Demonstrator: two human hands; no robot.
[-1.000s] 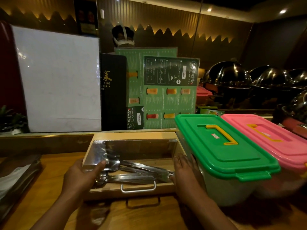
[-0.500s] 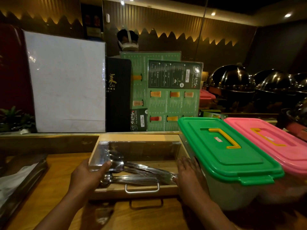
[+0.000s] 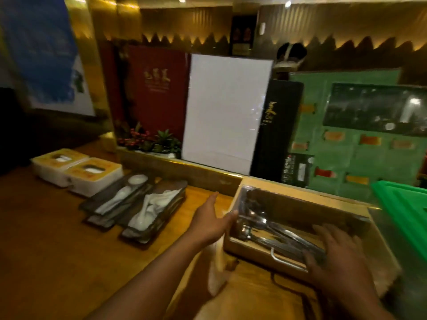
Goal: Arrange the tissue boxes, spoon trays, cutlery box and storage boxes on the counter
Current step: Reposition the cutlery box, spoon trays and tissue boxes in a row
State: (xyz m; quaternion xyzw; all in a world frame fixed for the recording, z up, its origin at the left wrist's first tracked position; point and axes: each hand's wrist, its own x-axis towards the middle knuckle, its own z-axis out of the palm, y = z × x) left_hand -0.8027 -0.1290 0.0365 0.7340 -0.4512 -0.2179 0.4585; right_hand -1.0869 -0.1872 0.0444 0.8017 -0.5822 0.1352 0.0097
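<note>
Both hands are seen at the wooden cutlery box (image 3: 298,225): left hand (image 3: 211,221), fingers spread, against its left end, right hand (image 3: 339,257) laid flat over its front edge, apparently to square it beside the green-lidded storage box (image 3: 406,209).

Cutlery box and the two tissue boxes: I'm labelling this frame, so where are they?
cutlery box (image 3: 258,247), head view, on its wooden front wall.
nearer tissue box (image 3: 92,175), head view, on its yellow top.
farther tissue box (image 3: 57,158), head view, on its yellow top.
</note>
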